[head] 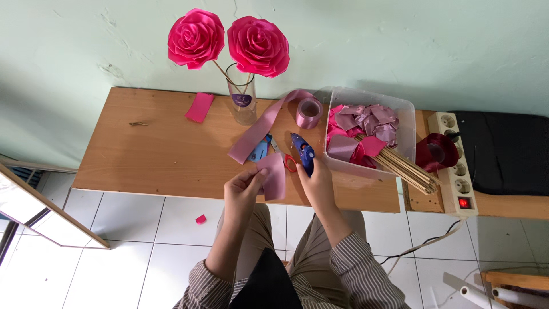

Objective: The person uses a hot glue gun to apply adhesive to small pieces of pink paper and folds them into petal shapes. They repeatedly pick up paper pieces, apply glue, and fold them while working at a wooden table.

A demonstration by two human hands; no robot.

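- The left hand pinches a pale pink ribbon piece by its left edge, fingers closed on it, holding it just above the near edge of the wooden table.
- The right hand is wrapped around the handle of a blue glue gun, whose nozzle points away from the person toward the wall.
- Just beside the ribbon piece lie scissors with a blue and a red handle, partly covered by a long strip of pale pink ribbon that runs up to its roll.
- Right of the glue gun stands a clear plastic box holding crumpled pink and mauve ribbon scraps; a bundle of thin wooden sticks juts out over its near corner.
- Further right sit a dark red ribbon roll and a white power strip with a lit red switch.
- At the back, a glass vase holds two bright pink ribbon roses; a folded bright pink piece lies left of it.
- A small pink scrap lies on the tiled floor.
- The glue gun's trigger and the right fingertips are hidden under the hand.
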